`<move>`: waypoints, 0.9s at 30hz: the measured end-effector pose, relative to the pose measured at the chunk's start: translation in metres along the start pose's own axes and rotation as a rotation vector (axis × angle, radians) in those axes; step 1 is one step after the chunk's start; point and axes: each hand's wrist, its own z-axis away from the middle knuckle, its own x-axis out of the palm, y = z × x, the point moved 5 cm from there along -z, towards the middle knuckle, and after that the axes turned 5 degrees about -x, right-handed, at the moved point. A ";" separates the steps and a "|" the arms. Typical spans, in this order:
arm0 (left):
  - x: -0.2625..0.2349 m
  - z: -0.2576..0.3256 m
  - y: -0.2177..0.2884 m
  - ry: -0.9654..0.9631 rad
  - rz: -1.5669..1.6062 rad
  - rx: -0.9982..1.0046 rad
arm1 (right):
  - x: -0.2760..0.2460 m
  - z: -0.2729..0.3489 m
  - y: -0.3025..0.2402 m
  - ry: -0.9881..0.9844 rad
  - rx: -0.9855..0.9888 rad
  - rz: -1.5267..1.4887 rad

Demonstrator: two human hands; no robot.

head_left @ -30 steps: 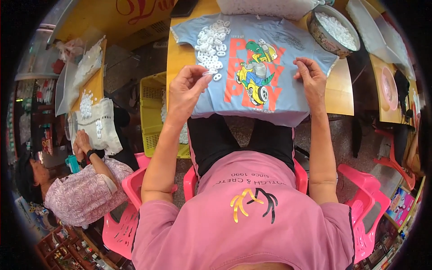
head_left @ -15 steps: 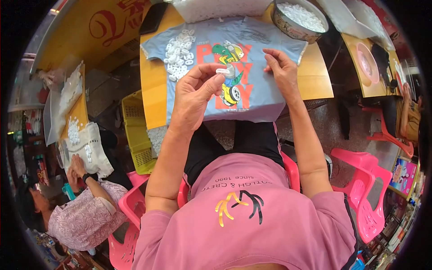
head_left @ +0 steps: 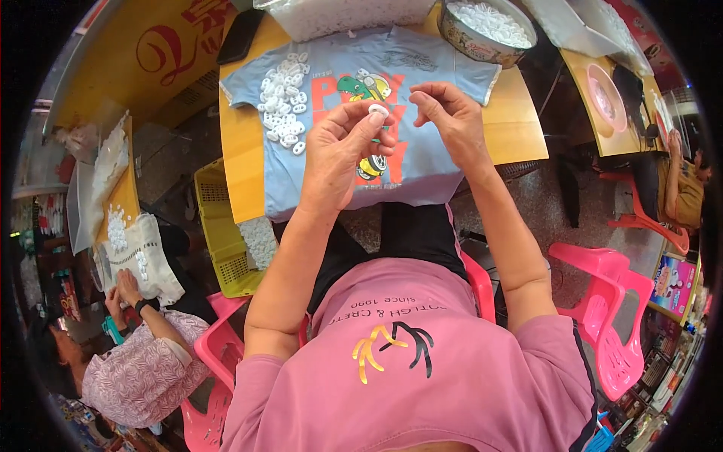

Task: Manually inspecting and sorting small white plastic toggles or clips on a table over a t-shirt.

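Observation:
Between the thumb and fingers of my left hand (head_left: 339, 154) is a small white oval plastic piece (head_left: 379, 111), held up above a blue-grey T-shirt (head_left: 282, 184). My right hand (head_left: 450, 124) hovers a little to the right of it, thumb and index finger drawn together; whatever they pinch is too small to make out. The shirt lies spread on the wooden table (head_left: 520, 135), its front printed with large red letters and a green dinosaur. A loose pile of similar white pieces (head_left: 285, 98), several showing two holes, lies on its left side.
A patterned round tin (head_left: 482, 53) full of white pieces stands at the far right, beside a clear tub (head_left: 343, 19). A black phone (head_left: 241, 36) lies far left. A yellow crate (head_left: 226, 256) stands below the table's left edge. Co-workers sit left (head_left: 147, 361) and right (head_left: 681, 184).
My left hand has moved slightly right with the white piece, and my right hand has come left toward it. The whole view has shifted a little.

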 end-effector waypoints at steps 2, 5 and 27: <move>-0.002 -0.001 -0.003 0.002 -0.036 0.020 | 0.010 0.005 -0.012 -0.029 0.000 -0.130; 0.000 -0.002 -0.003 -0.004 -0.083 0.047 | 0.022 0.012 -0.018 -0.083 0.046 -0.313; -0.092 0.011 0.027 0.273 -1.003 0.269 | -0.012 0.000 0.009 0.092 0.054 -0.124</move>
